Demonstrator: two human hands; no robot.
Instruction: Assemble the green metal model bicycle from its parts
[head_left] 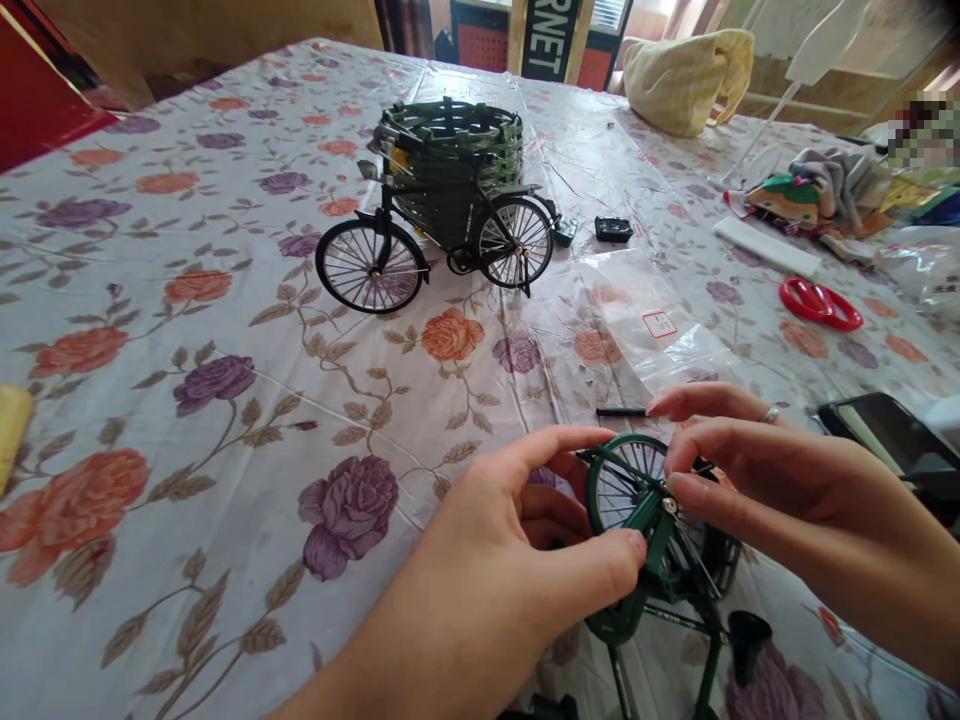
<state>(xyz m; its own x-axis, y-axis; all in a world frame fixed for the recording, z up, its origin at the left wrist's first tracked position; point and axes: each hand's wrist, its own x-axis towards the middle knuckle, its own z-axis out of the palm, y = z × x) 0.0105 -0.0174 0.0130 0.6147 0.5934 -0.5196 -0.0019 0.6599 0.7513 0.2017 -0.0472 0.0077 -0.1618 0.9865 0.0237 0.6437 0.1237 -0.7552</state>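
My left hand (525, 530) and my right hand (750, 470) both grip a dark green model bicycle (660, 590) at the bottom of the view. The left fingers curl around its front wheel (626, 485) and frame, while the right thumb and fingertips pinch near the wheel's hub. Its lower part runs out of view. A short black rod (621, 411) lies on the tablecloth just above my right fingers. Farther off stands a black model bicycle (375, 265) carrying a large woven green basket (450, 170).
A floral tablecloth (150, 330) under clear plastic covers the table. A plastic bag (637, 320), black case (613, 229), red scissors (821, 304) and phone (892, 435) lie right of centre. Fabric items and a yellow cushion (682, 82) sit at the back right.
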